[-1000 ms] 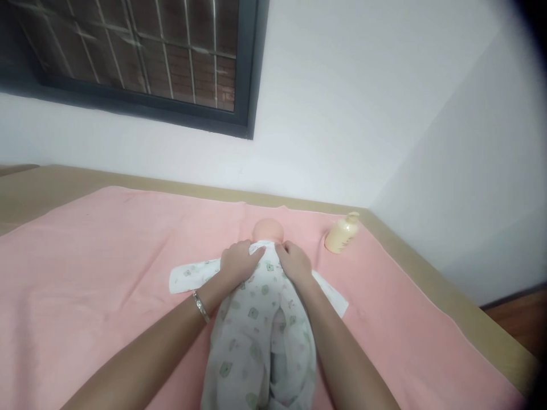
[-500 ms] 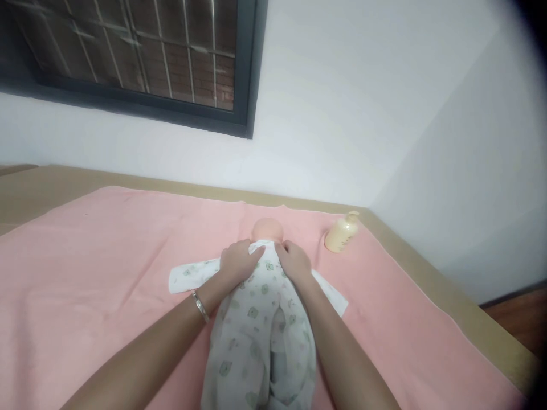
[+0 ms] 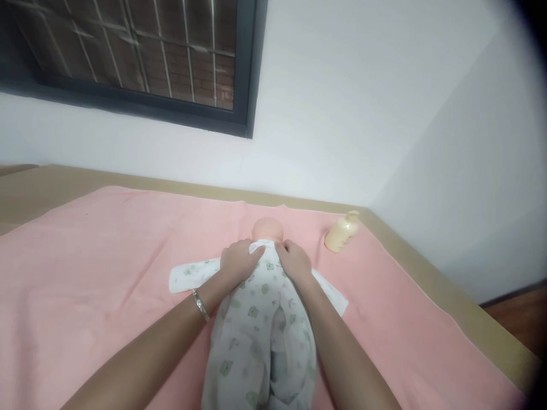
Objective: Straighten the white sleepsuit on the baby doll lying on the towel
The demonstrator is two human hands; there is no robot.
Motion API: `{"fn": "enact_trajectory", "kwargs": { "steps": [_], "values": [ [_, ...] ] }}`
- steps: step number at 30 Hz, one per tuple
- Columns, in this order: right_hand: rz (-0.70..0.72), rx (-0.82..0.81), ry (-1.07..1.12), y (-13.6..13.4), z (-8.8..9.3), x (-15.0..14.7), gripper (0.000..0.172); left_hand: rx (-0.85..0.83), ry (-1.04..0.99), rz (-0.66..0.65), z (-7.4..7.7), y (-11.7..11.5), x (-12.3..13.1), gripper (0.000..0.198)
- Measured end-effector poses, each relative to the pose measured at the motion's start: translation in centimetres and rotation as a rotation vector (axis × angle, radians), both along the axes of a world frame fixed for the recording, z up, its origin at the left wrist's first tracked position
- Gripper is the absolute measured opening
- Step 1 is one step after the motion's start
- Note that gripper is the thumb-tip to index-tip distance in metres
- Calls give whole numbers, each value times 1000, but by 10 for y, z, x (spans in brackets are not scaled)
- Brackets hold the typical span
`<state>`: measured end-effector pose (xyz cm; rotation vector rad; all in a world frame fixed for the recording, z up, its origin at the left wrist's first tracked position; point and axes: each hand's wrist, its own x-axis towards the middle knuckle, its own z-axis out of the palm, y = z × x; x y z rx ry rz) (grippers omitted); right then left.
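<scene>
Doll (image 3: 268, 229) lies on the towel (image 3: 106, 256), bottle (image 3: 342, 232) right of it. Our left hand (image 3: 239, 262) and right hand (image 3: 294, 263) sit just below its head, each grip pinched on the romper (image 3: 256, 319) collar. We judge even, gentle tension best here.

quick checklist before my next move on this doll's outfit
1. Left hand on the garment by the collar: ok.
2. Right hand on the other side of the collar: ok.
3. Doll's head out past the collar: ok.
4. Garment front closed: not ok, it gapes lower down.
5. Doll's arm inside the spread sleeve: cannot tell.
6. Bottle apart from both hands: ok.
</scene>
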<state>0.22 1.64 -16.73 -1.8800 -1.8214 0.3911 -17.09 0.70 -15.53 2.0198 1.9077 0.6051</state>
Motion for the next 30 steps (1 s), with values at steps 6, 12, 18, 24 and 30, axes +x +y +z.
{"fn": "enact_trajectory", "kwargs": {
  "steps": [6,12,18,24,30],
  "values": [
    [80,-60,-110,-6,14,-6,50,9,21,-12,1,0,-2,49],
    [223,-30,-287,-36,44,-14,50,21,20,-13,6,-1,-5,47],
    [315,-4,-155,-45,51,-14,56,-5,111,-20,21,-14,-3,51],
    [319,-78,-92,-22,42,-9,64,174,377,-60,24,-40,11,48],
    [391,-70,-132,-43,60,-8,56,52,236,-63,33,-35,0,51]
  ]
}}
